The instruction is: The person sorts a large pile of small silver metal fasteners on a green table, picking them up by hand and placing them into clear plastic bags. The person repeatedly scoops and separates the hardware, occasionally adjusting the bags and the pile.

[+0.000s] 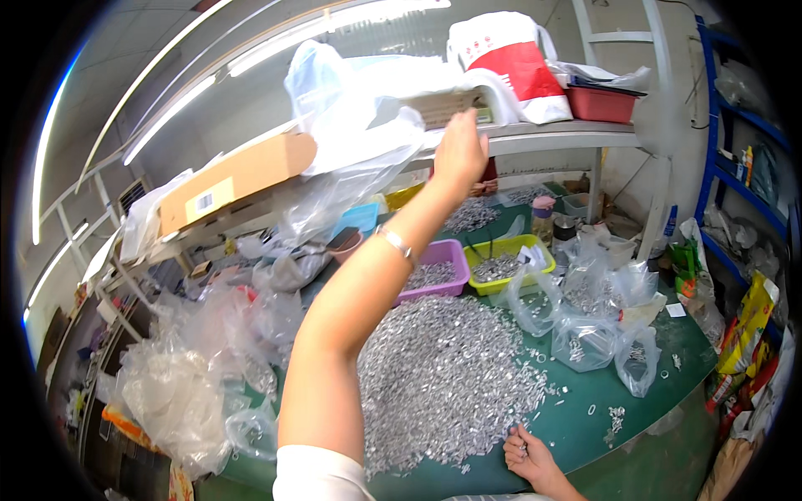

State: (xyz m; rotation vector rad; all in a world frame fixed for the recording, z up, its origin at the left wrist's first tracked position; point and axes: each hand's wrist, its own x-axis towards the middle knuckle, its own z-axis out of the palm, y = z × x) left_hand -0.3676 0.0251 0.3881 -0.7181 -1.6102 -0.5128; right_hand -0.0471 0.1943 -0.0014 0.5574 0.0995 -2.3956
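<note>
My left arm stretches up across the view, a metal bracelet at the wrist. My left hand (462,156) is raised at the edge of the overhead shelf (535,140), beside a cardboard box (434,110). Its fingers are curled; what they grip, if anything, is hidden. Low on the green table (576,434), my right hand (531,461) is closed on a few small silver metal parts (524,448). It rests at the lower right edge of a wide heap of small silver metal parts (443,380).
Behind the heap stand a purple basin (461,265) and a yellow-green basin (547,260) of parts. Clear plastic bags (585,338) of parts lie right, crumpled bags (175,392) left. A long carton (242,179) hangs over the shelf edge. Another person (488,177) sits across the table.
</note>
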